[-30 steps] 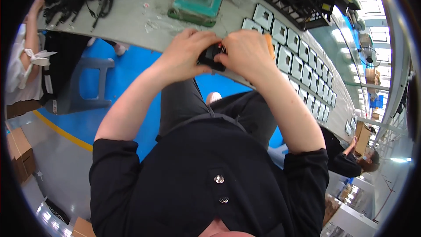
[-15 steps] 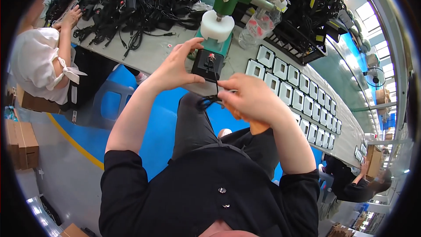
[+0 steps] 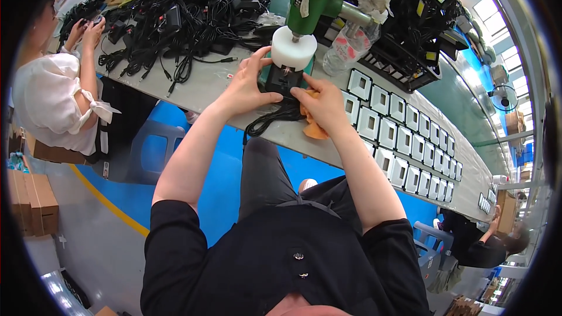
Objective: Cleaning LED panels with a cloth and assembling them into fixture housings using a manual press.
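A square black housing (image 3: pixel 283 82) sits on the green base of a bench press (image 3: pixel 313 1), right under its round white press head (image 3: pixel 293 48). Small metal parts show at the housing's far side, partly hidden by the head. My left hand (image 3: pixel 249 85) grips the housing's left side, thumb at its near edge and fingers spread around it. At its near right corner, my right hand (image 3: pixel 325 104) pinches the housing, with an orange cloth (image 3: pixel 315 126) under its palm. From the housing, a bundled black cable (image 3: pixel 272 119) lies toward the table's near edge.
A heap of black cables and adapters (image 3: pixel 193 17) covers the table's far left. White-and-black square frames (image 3: pixel 404 140) stand in rows on the right. Behind them are a plastic bottle (image 3: pixel 345 50) and a black crate (image 3: pixel 398 70). One person (image 3: pixel 58 93) works at left, another (image 3: pixel 480 246) at far right.
The black housing has slid away from me, under the white press head. My right hand has moved from the cable to the housing's corner, and the cable bundle now rests on the table.
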{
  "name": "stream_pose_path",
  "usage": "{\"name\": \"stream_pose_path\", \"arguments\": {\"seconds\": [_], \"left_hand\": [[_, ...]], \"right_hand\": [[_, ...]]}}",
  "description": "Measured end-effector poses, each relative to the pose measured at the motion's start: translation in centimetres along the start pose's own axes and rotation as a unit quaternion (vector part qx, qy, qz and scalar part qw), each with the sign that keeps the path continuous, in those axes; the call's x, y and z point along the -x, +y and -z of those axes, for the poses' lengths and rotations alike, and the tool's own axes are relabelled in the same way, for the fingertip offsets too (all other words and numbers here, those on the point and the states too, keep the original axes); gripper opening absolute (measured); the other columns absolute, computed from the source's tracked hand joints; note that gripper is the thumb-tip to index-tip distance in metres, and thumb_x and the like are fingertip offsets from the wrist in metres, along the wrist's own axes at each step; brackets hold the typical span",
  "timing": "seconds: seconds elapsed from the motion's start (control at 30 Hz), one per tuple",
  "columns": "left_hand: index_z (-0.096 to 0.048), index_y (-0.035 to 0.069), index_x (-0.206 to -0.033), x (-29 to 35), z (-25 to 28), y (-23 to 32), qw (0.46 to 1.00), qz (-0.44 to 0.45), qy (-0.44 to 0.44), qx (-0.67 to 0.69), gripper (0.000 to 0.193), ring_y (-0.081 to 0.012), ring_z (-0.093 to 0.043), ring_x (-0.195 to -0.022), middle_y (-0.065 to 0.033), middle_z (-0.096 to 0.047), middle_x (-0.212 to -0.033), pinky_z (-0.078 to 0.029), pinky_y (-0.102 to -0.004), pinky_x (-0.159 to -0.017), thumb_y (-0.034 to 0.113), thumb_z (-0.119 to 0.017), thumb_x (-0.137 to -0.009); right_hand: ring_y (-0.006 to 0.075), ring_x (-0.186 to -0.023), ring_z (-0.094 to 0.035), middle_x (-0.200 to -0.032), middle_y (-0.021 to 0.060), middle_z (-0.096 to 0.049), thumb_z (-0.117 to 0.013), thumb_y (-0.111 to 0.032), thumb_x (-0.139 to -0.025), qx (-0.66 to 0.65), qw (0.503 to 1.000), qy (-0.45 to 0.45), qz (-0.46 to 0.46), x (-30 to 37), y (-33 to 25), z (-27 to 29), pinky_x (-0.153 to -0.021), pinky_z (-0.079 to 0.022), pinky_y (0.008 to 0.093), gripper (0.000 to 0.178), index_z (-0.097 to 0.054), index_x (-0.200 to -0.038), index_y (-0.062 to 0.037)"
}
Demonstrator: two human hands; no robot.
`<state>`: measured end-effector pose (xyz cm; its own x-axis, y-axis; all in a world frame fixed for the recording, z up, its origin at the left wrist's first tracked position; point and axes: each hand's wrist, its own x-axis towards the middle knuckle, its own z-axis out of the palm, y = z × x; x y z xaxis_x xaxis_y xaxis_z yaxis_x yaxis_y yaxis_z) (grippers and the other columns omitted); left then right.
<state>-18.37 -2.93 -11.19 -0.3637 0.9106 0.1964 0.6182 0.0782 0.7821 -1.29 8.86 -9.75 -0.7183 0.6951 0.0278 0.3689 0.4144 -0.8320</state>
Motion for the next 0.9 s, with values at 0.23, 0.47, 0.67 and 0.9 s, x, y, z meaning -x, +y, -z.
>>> {"name": "stream_pose_path", "arguments": {"seconds": [0.23,0.47,0.67,0.9], "left_hand": [[-0.014,0.013,-0.149,-3.1,-0.4,-3.7,0.99,-0.056,-0.018,0.131,0.106,-0.0298,-0.029,-0.138,-0.0153,-0.039,-0.143,-0.027,-0.0421,-0.112,0.016,-0.079,-0.066],[-0.021,0.008,-0.148,-5.4,0.1,-2.8,0.969,-0.005,-0.068,0.237,0.097,-0.0247,-0.033,-0.138,-0.0151,-0.028,-0.149,-0.028,-0.0385,-0.113,-0.004,-0.072,-0.067],[-0.007,0.008,-0.151,-4.0,2.3,-3.8,0.983,-0.029,-0.054,0.175,0.115,-0.0249,-0.017,-0.144,-0.0171,-0.019,-0.155,-0.013,-0.0342,-0.117,0.009,-0.077,-0.061],[0.002,0.015,-0.152,-3.8,2.8,-1.9,0.98,0.034,-0.122,0.155,0.122,-0.0256,-0.017,-0.145,-0.0144,-0.017,-0.157,-0.015,-0.036,-0.116,0.007,-0.078,-0.06]], "right_hand": [[0.0184,-0.066,-0.058,-0.075,0.0082,-0.055,-0.076,-0.031,-0.076,0.14,0.985,0.061,0.077,-2.5,1.2,-1.0,-0.062,-0.045,0.0334,0.052,-0.064,-0.117,-0.0011],[0.0226,-0.069,-0.056,-0.079,0.0089,-0.058,-0.077,-0.033,-0.074,0.086,0.995,0.053,-0.005,-3.1,1.5,-0.4,-0.067,-0.046,0.034,0.054,-0.064,-0.117,-0.0033],[0.0138,-0.085,-0.061,-0.094,0.0078,-0.064,-0.077,-0.02,-0.076,-0.035,0.926,0.244,0.285,-0.5,-5.4,11.0,-0.073,-0.048,0.0301,0.046,-0.059,-0.114,-0.001],[0.0161,-0.06,-0.062,-0.071,0.0063,-0.063,-0.055,-0.064,-0.084,-0.156,0.977,-0.061,0.128,-7.3,-23.5,19.9,-0.059,-0.054,0.0262,0.066,-0.063,-0.091,0.0007]]}}
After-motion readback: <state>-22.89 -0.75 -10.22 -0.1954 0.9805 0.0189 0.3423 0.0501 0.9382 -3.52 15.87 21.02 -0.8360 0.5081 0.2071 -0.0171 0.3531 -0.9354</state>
